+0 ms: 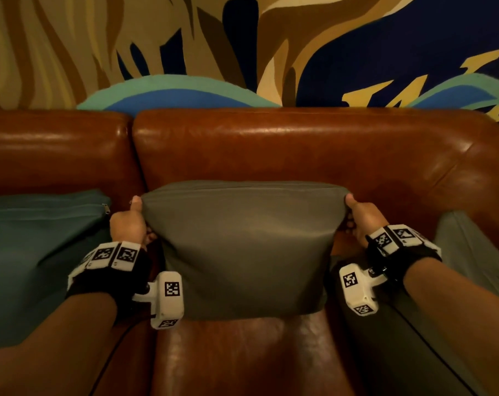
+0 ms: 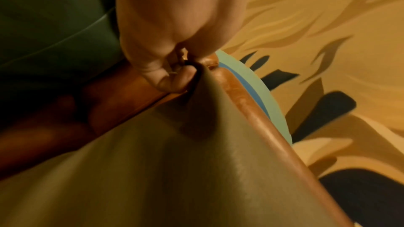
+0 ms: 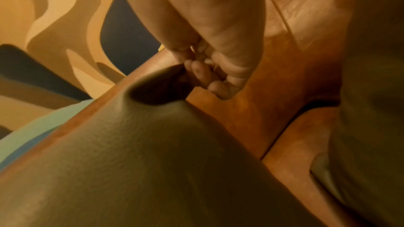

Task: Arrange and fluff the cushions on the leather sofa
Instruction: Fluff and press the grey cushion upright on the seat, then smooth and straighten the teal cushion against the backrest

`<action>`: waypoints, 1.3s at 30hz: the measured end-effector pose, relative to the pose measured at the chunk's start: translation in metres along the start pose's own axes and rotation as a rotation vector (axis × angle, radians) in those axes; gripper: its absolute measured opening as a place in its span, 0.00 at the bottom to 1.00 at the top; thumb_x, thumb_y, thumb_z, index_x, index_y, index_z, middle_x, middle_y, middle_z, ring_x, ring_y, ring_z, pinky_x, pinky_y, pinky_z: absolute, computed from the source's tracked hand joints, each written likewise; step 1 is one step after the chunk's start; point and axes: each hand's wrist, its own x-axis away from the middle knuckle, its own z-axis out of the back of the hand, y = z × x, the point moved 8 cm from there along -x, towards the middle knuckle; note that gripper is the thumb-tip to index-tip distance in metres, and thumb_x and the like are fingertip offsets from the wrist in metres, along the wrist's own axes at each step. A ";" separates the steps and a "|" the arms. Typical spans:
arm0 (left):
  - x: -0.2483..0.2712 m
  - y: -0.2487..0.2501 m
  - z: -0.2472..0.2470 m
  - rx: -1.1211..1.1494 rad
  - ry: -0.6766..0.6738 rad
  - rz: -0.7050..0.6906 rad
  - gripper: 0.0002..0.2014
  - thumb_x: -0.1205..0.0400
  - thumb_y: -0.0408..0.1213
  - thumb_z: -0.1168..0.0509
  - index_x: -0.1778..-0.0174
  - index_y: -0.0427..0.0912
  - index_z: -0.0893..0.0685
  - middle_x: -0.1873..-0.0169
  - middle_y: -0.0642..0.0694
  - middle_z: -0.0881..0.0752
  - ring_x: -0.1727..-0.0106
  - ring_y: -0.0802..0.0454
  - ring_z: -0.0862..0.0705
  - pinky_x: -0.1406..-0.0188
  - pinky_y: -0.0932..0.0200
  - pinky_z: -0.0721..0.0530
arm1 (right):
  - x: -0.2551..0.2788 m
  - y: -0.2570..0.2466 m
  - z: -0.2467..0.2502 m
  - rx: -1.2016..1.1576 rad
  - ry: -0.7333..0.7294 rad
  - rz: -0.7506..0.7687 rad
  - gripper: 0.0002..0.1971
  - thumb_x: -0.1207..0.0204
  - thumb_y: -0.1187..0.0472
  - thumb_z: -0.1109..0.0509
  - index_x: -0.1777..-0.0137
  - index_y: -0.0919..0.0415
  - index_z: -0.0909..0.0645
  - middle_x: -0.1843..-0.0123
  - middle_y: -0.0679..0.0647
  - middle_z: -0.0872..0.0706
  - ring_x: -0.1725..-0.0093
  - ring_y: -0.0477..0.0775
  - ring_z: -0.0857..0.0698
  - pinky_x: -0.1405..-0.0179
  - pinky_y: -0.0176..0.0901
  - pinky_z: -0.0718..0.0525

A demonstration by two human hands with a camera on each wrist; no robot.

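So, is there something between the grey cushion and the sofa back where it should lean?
Nothing visible. The left hand and right hand each pinch an upper corner of the grey cushion, which stands before the leather backrest. The teal cushion and another grey cushion sit at the sides, not behind it.

Dim, warm amber indoor light; soft glare streaks along the top of the leather sofa (image 1: 299, 138); head view bowed at its edges by the wide lens; both wrist views soft, grainy, smeared, with deep shadows under the fingers (image 3: 218, 89)
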 end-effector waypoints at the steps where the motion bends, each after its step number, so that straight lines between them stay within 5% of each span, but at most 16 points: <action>1: 0.000 -0.004 0.001 0.002 0.001 0.019 0.20 0.13 0.53 0.43 0.61 0.40 0.23 0.69 0.43 0.22 0.71 0.50 0.23 0.84 0.63 0.21 | 0.000 0.003 0.000 0.010 -0.011 -0.007 0.24 0.14 0.45 0.40 0.60 0.66 0.23 0.69 0.57 0.25 0.69 0.59 0.24 0.59 0.54 0.25; 3: 0.001 -0.008 0.006 -0.018 -0.020 0.041 0.23 0.12 0.54 0.49 0.62 0.39 0.24 0.71 0.43 0.24 0.73 0.50 0.26 0.86 0.66 0.24 | 0.007 0.005 0.002 0.001 -0.028 -0.037 0.24 0.14 0.44 0.40 0.50 0.69 0.22 0.63 0.58 0.23 0.63 0.61 0.21 0.54 0.55 0.23; 5: 0.008 0.002 0.021 -0.065 -0.020 0.004 0.26 0.11 0.53 0.53 0.65 0.39 0.24 0.72 0.43 0.27 0.73 0.47 0.29 0.86 0.65 0.27 | 0.019 -0.008 0.024 0.003 0.104 0.014 0.22 0.15 0.47 0.38 0.33 0.66 0.29 0.49 0.59 0.21 0.51 0.62 0.20 0.49 0.57 0.19; 7: 0.024 0.022 0.047 -0.127 0.016 -0.132 0.23 0.11 0.50 0.50 0.64 0.40 0.20 0.72 0.44 0.26 0.70 0.46 0.27 0.77 0.59 0.27 | 0.040 -0.036 0.050 -0.074 0.292 0.189 0.14 0.17 0.50 0.35 0.40 0.54 0.34 0.42 0.58 0.21 0.46 0.59 0.21 0.42 0.60 0.19; 9: 0.054 0.041 0.072 -0.142 0.014 -0.308 0.18 0.12 0.44 0.45 0.65 0.44 0.19 0.73 0.47 0.24 0.71 0.52 0.26 0.68 0.57 0.28 | 0.079 -0.059 0.046 -0.164 0.294 0.356 0.11 0.21 0.52 0.33 0.51 0.47 0.35 0.52 0.53 0.21 0.52 0.57 0.21 0.44 0.60 0.21; 12: 0.102 0.049 0.093 -0.135 -0.138 -0.457 0.16 0.13 0.39 0.41 0.67 0.47 0.18 0.79 0.53 0.24 0.78 0.62 0.29 0.75 0.63 0.32 | 0.146 -0.072 -0.030 -0.134 0.015 0.522 0.12 0.20 0.64 0.31 0.56 0.48 0.31 0.61 0.51 0.25 0.63 0.50 0.24 0.56 0.50 0.24; 15: 0.111 0.048 0.125 -0.136 -0.174 -0.480 0.16 0.14 0.38 0.39 0.68 0.45 0.17 0.81 0.53 0.25 0.81 0.63 0.30 0.79 0.69 0.34 | 0.208 -0.058 -0.146 0.078 -0.384 0.513 0.16 0.20 0.73 0.34 0.61 0.49 0.27 0.65 0.49 0.23 0.68 0.42 0.25 0.66 0.33 0.28; 19: 0.080 0.042 0.189 -0.350 -0.165 -0.451 0.14 0.16 0.43 0.35 0.68 0.46 0.16 0.79 0.52 0.18 0.75 0.59 0.24 0.67 0.57 0.27 | 0.279 -0.033 -0.276 0.364 -0.759 0.371 0.13 0.18 0.67 0.35 0.62 0.50 0.25 0.65 0.49 0.22 0.69 0.45 0.23 0.76 0.32 0.27; 21: 0.045 0.039 0.237 -0.552 -0.052 -0.414 0.10 0.17 0.40 0.34 0.60 0.39 0.14 0.67 0.41 0.13 0.62 0.51 0.18 0.56 0.53 0.23 | 0.303 -0.029 -0.322 0.393 -0.826 0.312 0.09 0.16 0.65 0.36 0.58 0.53 0.24 0.63 0.49 0.21 0.66 0.45 0.23 0.72 0.35 0.25; 24: -0.029 0.035 0.321 -0.623 0.143 -0.239 0.15 0.18 0.37 0.34 0.38 0.34 0.20 0.42 0.31 0.16 0.38 0.36 0.18 0.36 0.47 0.23 | 0.309 -0.034 -0.376 0.284 -0.727 0.193 0.05 0.16 0.62 0.35 0.43 0.58 0.26 0.55 0.55 0.20 0.61 0.49 0.21 0.67 0.41 0.23; 28: -0.118 0.046 0.379 -0.624 0.221 -0.125 0.22 0.17 0.42 0.37 0.31 0.33 0.28 0.30 0.29 0.27 0.31 0.30 0.26 0.31 0.43 0.28 | 0.296 -0.041 -0.423 0.001 -0.531 -0.038 0.35 0.20 0.48 0.30 0.19 0.61 0.40 0.24 0.59 0.29 0.27 0.63 0.25 0.51 0.54 0.18; 30: -0.151 0.053 0.385 -0.638 0.194 -0.115 0.25 0.17 0.47 0.37 0.28 0.35 0.31 0.27 0.30 0.31 0.30 0.29 0.27 0.31 0.41 0.29 | 0.281 -0.035 -0.436 -0.160 -0.416 -0.117 0.43 0.24 0.40 0.29 0.16 0.58 0.41 0.20 0.56 0.30 0.23 0.65 0.27 0.50 0.56 0.17; 32: -0.178 0.057 0.382 -0.630 0.137 -0.123 0.30 0.17 0.52 0.37 0.24 0.37 0.34 0.25 0.32 0.34 0.27 0.29 0.29 0.30 0.40 0.30 | 0.273 -0.027 -0.443 -0.214 -0.299 -0.182 0.42 0.25 0.37 0.30 0.17 0.57 0.36 0.21 0.58 0.26 0.26 0.66 0.23 0.50 0.59 0.14; 34: -0.200 0.061 0.376 -0.604 0.064 -0.148 0.36 0.17 0.55 0.39 0.19 0.39 0.40 0.20 0.35 0.40 0.23 0.32 0.33 0.27 0.42 0.33 | 0.276 -0.028 -0.445 -0.142 -0.224 -0.150 0.33 0.16 0.43 0.38 0.18 0.63 0.33 0.21 0.63 0.25 0.25 0.66 0.23 0.33 0.60 0.18; 36: -0.221 0.068 0.372 -0.585 0.022 -0.177 0.38 0.17 0.57 0.39 0.16 0.39 0.43 0.18 0.37 0.41 0.20 0.35 0.35 0.26 0.43 0.33 | 0.275 -0.031 -0.444 -0.098 -0.165 -0.094 0.28 0.12 0.49 0.45 0.19 0.68 0.33 0.21 0.65 0.26 0.23 0.66 0.25 0.29 0.55 0.24; 39: -0.239 0.077 0.372 -0.572 0.004 -0.209 0.32 0.18 0.54 0.35 0.23 0.37 0.30 0.25 0.35 0.25 0.25 0.36 0.27 0.30 0.46 0.28 | 0.276 -0.041 -0.435 -0.089 -0.075 -0.002 0.26 0.13 0.51 0.39 0.21 0.66 0.29 0.24 0.64 0.22 0.26 0.65 0.22 0.30 0.48 0.24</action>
